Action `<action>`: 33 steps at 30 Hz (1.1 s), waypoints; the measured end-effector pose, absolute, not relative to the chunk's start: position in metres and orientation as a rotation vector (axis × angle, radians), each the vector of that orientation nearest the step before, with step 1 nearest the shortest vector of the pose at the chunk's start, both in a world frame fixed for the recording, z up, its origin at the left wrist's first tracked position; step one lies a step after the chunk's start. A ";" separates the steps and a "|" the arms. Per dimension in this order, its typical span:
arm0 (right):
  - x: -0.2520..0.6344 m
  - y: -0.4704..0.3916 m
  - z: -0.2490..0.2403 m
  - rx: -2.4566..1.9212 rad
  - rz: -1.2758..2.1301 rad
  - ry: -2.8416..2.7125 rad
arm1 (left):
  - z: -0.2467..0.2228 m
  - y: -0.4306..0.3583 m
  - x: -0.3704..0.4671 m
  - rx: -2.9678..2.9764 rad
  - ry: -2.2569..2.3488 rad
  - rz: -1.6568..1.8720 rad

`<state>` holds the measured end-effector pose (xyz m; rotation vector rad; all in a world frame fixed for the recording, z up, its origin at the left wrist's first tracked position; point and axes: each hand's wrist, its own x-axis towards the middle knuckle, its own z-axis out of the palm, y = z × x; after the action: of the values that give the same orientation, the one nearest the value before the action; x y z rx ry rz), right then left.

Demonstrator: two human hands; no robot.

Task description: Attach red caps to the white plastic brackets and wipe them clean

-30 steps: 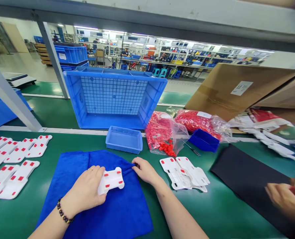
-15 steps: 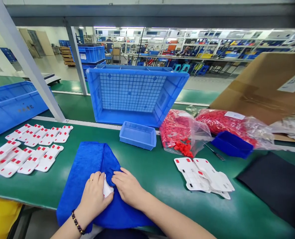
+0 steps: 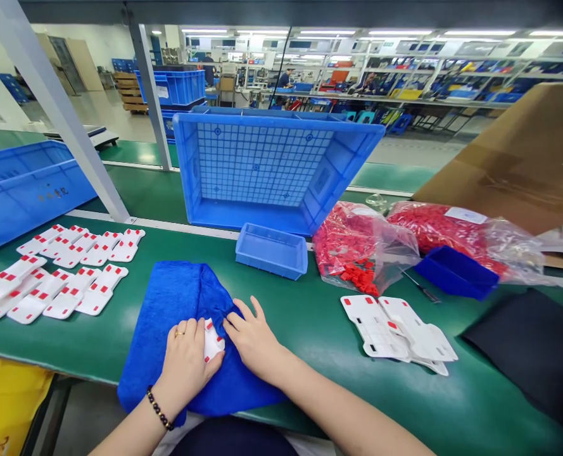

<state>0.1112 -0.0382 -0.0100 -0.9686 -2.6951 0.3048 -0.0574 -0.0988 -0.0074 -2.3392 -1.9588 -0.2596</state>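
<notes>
The left hand grasps a white part in its fingers, over the blue cloth on the counter. The right hand pinches a bunched cloth fold in its fingers, just beside the part. Red-marked pieces lie left.

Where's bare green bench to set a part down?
Free: green tabletop between the right hand and the overlapping flat white plates. Narrower: between the blue fabric cloth and the rows of red-marked white parts. Crowded: behind the plates, with clear plastic bags of red pieces and an open dark-blue tray.
</notes>
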 end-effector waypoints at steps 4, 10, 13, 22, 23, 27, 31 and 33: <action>0.126 -0.021 -0.018 -0.790 0.705 -2.431 | -0.005 -0.100 -0.057 -2.339 -1.992 -0.222; 0.148 0.011 -0.028 -1.146 1.311 -1.371 | -0.006 -0.100 -0.060 -2.376 -1.999 -0.273; 0.144 0.013 -0.025 -1.146 1.300 -1.468 | -0.006 -0.100 -0.060 -2.381 -2.022 -0.271; 0.110 0.019 -0.003 -0.964 0.903 -2.511 | -0.007 -0.099 -0.061 -2.396 -2.028 -0.281; 0.109 0.019 -0.003 -0.968 0.869 -2.540 | -0.007 -0.099 -0.060 -2.395 -2.034 -0.272; 0.114 0.022 -0.007 -1.053 0.780 -2.571 | -0.007 -0.099 -0.060 -2.386 -2.060 -0.236; 0.138 0.026 -0.014 -1.296 0.732 -2.403 | -0.009 -0.101 -0.061 -2.384 -2.073 -0.264; 0.148 0.023 -0.012 -1.286 0.813 -2.275 | -0.010 -0.102 -0.061 -2.387 -2.080 -0.288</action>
<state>0.1482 0.0228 -0.0119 -1.2864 -2.2748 0.8133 -0.0611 -0.1020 -0.0098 -2.3869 -2.0798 -0.2879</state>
